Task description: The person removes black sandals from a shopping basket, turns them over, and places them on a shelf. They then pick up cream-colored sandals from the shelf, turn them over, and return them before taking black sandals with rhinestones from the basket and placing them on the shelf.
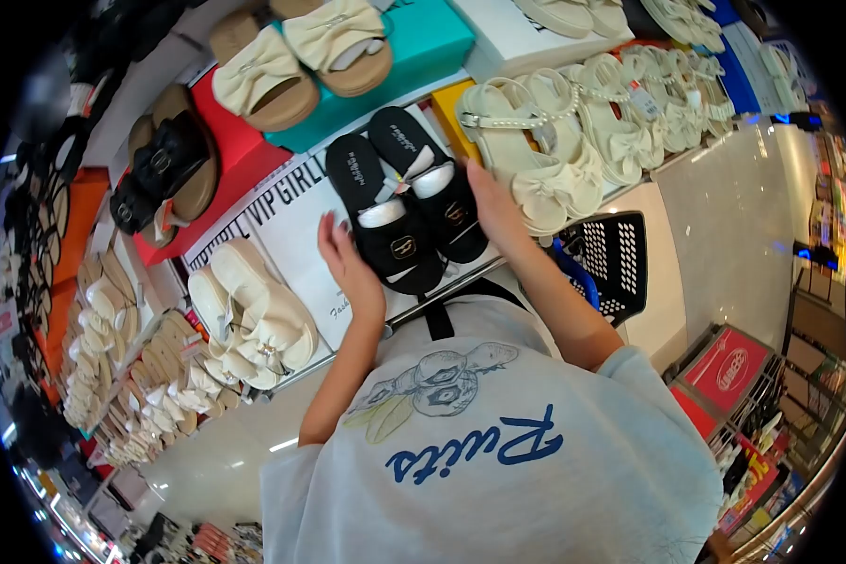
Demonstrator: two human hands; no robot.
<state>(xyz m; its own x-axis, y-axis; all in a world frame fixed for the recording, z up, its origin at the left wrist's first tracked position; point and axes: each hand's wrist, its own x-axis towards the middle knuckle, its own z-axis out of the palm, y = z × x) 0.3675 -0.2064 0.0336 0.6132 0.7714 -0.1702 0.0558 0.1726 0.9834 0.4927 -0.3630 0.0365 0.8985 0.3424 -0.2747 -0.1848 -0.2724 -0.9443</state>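
A shop interior is shown. A sloped display shelf [498,268] is filled w/ coloured shoe boxes: teal [423,47], red [235,160], white [291,226], orange [80,216]. Cream sandals [573,141] and tan slides [301,56] are laid on top; more pale pairs are lined up at far left. The floor [733,216] is glossy, pale, w/ ceiling light reflected. A black basket [616,263] is seen by the shelf. A red sign [728,371] and stocked racks are set at lower right.

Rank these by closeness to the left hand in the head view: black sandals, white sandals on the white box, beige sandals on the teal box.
1. Black sandals: touching the left hand.
2. White sandals: lower left.
3. Beige sandals: top, farthest.
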